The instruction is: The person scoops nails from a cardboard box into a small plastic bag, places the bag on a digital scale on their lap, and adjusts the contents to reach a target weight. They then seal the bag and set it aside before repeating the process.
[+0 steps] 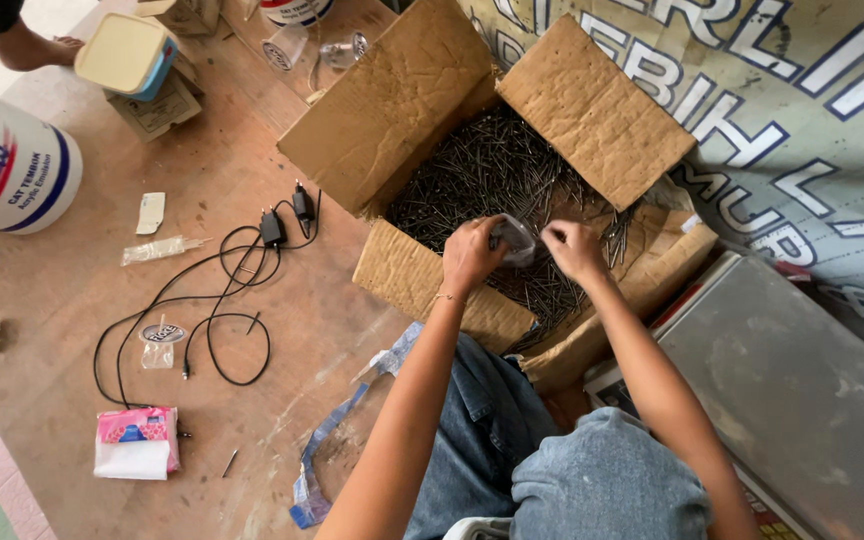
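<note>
Dusty brown floor (72, 300) is spreading under everything, with a printed banner (812, 120) lying along one side. An open cardboard box (422, 90) is sitting in the middle, its flaps folded out and its inside heaped with dark nails (482, 170). A grey flat scale platform (802, 380) is resting just beside the box, near the person's knee. A white paint bucket (2, 170) is standing well apart, and black cables (212, 300) are looping across the floor beside a pink tissue pack (135, 440). Over the nails, the left hand (470, 255) is gripping a small clear plastic bag (515, 240), while the right hand (574, 250) is pinching the bag's other edge, fingers narrowly closed.
</note>
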